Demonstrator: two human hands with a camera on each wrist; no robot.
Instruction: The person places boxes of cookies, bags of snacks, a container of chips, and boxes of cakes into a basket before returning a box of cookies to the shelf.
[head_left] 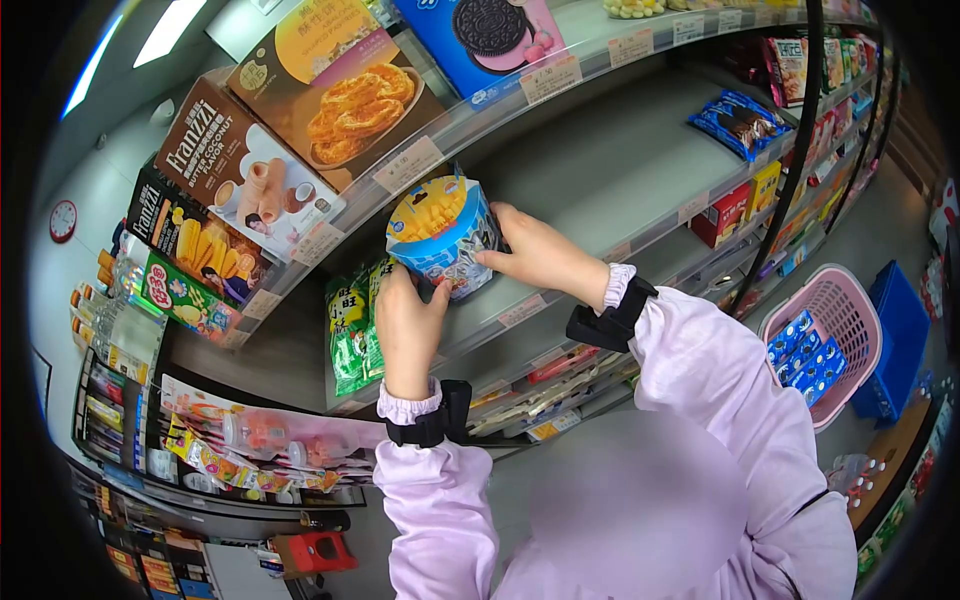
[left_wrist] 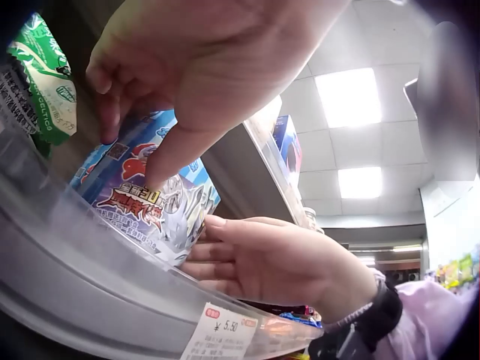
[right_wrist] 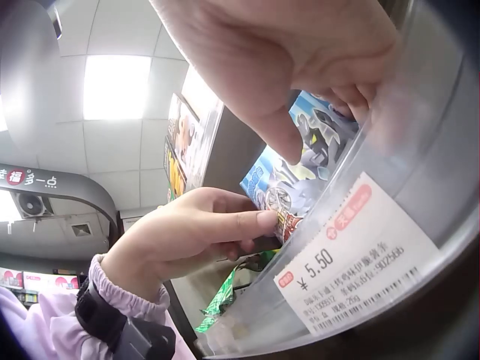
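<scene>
A blue snack box (head_left: 447,245) with yellow sticks pictured on its top stands at the left end of the grey shelf, behind the clear front rail. My left hand (head_left: 408,325) grips its near left side, thumb on the printed front. From the right, my right hand (head_left: 545,250) holds the opposite side, its thumb also on the front. In the left wrist view the box (left_wrist: 142,202) shows silver and red artwork, with the right hand (left_wrist: 277,262) at its edge. Green snack bags (head_left: 350,340) stand just left of the box.
Biscuit cartons (head_left: 245,165) line the shelf above, over a rail with price tags (head_left: 410,165). Blue packets (head_left: 740,122) lie at the shelf's far right. A pink basket (head_left: 850,300) holding blue packs stands at the right, beside a blue bin (head_left: 890,340).
</scene>
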